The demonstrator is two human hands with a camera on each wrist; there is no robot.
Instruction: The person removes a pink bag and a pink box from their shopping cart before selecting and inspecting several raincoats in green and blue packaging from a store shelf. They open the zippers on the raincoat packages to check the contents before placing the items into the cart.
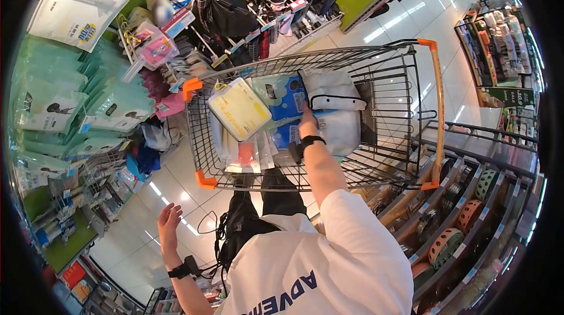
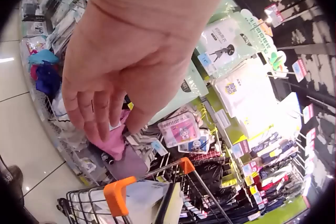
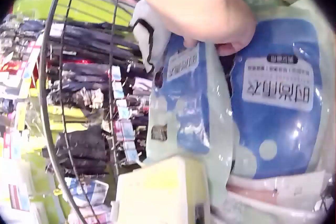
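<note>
My right hand reaches into the shopping cart. In the right wrist view its curled fingers grip the edge of a blue and pale green raincoat packet that stands tilted. A second raincoat packet lies flat beside it. Next to these in the cart are a pale yellow-and-white package and a white pouch with black trim. My left hand hangs outside the cart with loosely bent fingers and holds nothing; in the left wrist view it overlaps the shelf goods behind.
Hanging green packs and a white bag fill the rack on the left. Dark garments or umbrellas hang beyond the cart. Bowls stand in a slatted shelf at the right. Tiled floor shows around the cart.
</note>
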